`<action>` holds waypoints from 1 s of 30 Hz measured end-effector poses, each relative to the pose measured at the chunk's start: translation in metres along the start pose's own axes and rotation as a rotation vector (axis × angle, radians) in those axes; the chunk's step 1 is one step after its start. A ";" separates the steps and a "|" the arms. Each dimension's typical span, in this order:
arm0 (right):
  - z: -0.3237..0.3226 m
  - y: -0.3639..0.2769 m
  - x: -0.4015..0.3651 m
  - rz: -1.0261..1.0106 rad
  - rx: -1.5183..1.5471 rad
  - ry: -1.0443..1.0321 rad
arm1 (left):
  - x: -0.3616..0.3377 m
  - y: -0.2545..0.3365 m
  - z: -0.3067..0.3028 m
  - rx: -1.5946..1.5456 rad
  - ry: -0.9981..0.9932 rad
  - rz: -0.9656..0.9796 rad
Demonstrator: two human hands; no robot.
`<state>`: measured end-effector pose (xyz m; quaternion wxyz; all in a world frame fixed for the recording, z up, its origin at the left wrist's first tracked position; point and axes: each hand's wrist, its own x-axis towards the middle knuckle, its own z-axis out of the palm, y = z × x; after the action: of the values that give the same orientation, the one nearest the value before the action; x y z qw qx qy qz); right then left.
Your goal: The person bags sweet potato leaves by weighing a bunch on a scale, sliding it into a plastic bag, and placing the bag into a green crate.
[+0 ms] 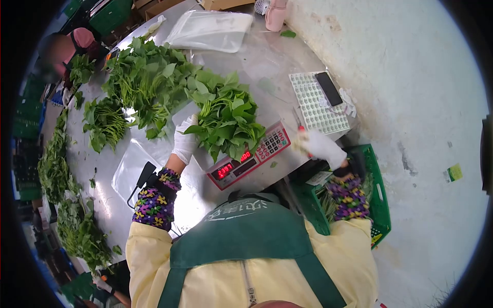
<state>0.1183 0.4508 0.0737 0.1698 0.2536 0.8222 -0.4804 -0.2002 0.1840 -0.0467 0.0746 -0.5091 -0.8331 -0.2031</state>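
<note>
So there's a leafy bunch of fresh green vegetable with thin pale-green stems sitting on top of a red-and-white electronic scale with a keypad, and the red digits are lit. The scale's panel faces the wearer, I'd guess so the numbers are easy to read from where they stand.

The white-gloved left hand is right at the near left side of that bunch. Fingers look close together rather than spread, and they're touching the leaves, maybe to steady the bunch. Leaves hide the tips, so can't tell if they're actually gripping it.

The white-gloved right hand is a blur off the scale's right end, above a green plastic crate. Its fingers are just beside a red-handled tool, but honestly can't tell how far open they are or whether they hold it.

Past that hand, a black phone lies on a white sheet with rows of round labels, possibly parked there to be out of the way. A bigger heap of loose leafy greens lies on the shiny metal table, left of the scale.
</note>
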 end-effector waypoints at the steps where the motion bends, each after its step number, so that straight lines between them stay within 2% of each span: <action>1: 0.012 0.013 -0.015 -0.047 -0.137 0.015 | 0.000 -0.002 0.001 0.006 0.021 0.023; 2: 0.022 0.026 -0.024 -0.093 -0.277 0.029 | 0.000 -0.003 0.002 0.004 0.013 0.025; 3: 0.028 0.031 -0.030 -0.149 -0.422 0.173 | 0.001 -0.001 0.000 0.010 -0.010 0.002; 4: 0.029 0.033 -0.027 -0.140 -0.414 0.173 | 0.002 0.001 -0.002 0.017 -0.032 -0.016; 6: 0.023 0.025 -0.006 -0.263 -0.186 0.611 | 0.004 0.007 -0.007 0.004 -0.075 -0.032; 8: 0.024 -0.017 0.014 -0.294 0.025 0.719 | 0.006 0.011 -0.014 -0.003 -0.069 -0.034; 10: 0.027 -0.036 0.055 -0.358 -0.061 0.771 | 0.007 0.014 -0.018 0.016 -0.102 -0.048; 13: 0.033 -0.064 0.092 -0.315 -0.109 0.712 | 0.006 0.009 -0.016 -0.001 -0.067 -0.021; 15: 0.036 -0.072 0.105 -0.242 -0.226 0.731 | 0.008 0.013 -0.017 -0.034 -0.122 -0.098; 19: 0.035 -0.053 0.137 -0.309 -0.018 0.632 | 0.007 0.010 -0.012 0.062 -0.132 -0.115; 21: 0.034 -0.051 0.132 -0.287 0.648 0.274 | 0.006 0.007 -0.011 0.049 -0.077 -0.035; 22: 0.036 -0.047 0.128 -0.290 0.644 0.269 | 0.005 0.007 -0.012 0.051 -0.073 -0.041; 25: 0.034 -0.022 0.124 -0.452 1.661 0.006 | 0.004 0.009 -0.013 0.065 -0.082 -0.043; 26: 0.026 -0.010 0.114 -0.441 1.603 0.148 | 0.004 0.008 -0.010 0.052 -0.067 -0.035; 28: 0.014 0.022 0.098 -0.382 1.457 0.189 | 0.006 0.009 -0.011 0.048 -0.038 -0.036; 29: 0.017 0.020 0.080 -0.243 0.981 0.502 | 0.006 0.012 -0.013 0.051 -0.046 -0.049; 30: 0.014 0.052 0.080 -0.158 0.424 0.491 | 0.007 0.014 -0.015 0.055 -0.056 -0.064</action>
<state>0.0838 0.4807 -0.0117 -0.1278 0.3271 0.7373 -0.5771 -0.1918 0.1889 -0.0272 0.0586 -0.4855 -0.8559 -0.1681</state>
